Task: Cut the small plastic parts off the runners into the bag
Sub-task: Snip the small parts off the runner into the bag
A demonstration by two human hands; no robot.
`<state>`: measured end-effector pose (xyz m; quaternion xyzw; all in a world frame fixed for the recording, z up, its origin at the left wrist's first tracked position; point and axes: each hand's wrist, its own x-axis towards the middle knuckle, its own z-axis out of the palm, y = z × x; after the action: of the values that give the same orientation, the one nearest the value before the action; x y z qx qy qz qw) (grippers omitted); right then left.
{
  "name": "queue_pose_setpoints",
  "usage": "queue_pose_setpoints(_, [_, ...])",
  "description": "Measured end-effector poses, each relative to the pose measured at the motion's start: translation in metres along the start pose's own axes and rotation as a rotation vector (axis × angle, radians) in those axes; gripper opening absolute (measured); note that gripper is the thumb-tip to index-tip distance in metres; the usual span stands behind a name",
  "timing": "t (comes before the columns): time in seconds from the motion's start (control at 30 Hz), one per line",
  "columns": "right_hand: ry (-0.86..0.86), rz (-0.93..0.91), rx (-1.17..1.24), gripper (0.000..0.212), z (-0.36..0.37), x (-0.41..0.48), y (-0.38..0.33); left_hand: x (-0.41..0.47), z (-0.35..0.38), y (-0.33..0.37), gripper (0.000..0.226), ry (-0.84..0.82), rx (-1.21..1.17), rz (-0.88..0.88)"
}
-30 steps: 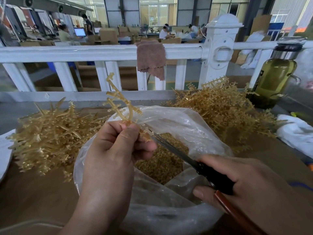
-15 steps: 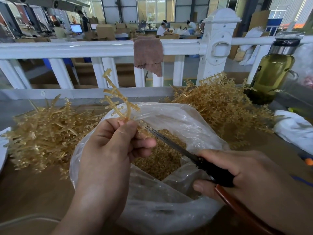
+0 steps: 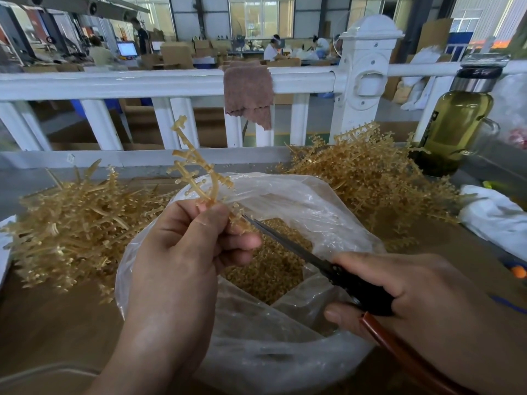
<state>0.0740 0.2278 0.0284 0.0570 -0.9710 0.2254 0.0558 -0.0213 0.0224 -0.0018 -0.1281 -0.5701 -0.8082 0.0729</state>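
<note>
Pinching an amber runner upright in the left grip, above the rim of the clear bag at 11 o'clock. Clasping black-handled scissors in the right grip at 4 o'clock, tip at the runner's lower end. Heaped inside the bag: cut parts.

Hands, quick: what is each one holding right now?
Left hand: pinches a runner above the bag.
Right hand: grips the scissors, blade tips at the runner.
</note>
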Motion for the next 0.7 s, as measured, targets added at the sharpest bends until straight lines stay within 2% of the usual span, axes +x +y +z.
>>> queue_pose_setpoints(0.27, [-0.026,0.003,-0.04,0.057,-0.0026,0.0,-0.0007,0.0004,0.0,-0.0008,0.038,-0.001,0.009,0.014])
queue_pose_setpoints(0.5, [0.005,-0.011,-0.031,0.05,-0.0002,-0.001,-0.0006,-0.0008,0.0011,0.0006,0.045,0.01,-0.002,-0.01])
queue_pose_setpoints(0.7, [-0.007,-0.024,-0.032,0.046,0.0011,-0.0003,0.0011,-0.0003,0.0012,-0.0014,0.039,0.028,-0.02,-0.064])
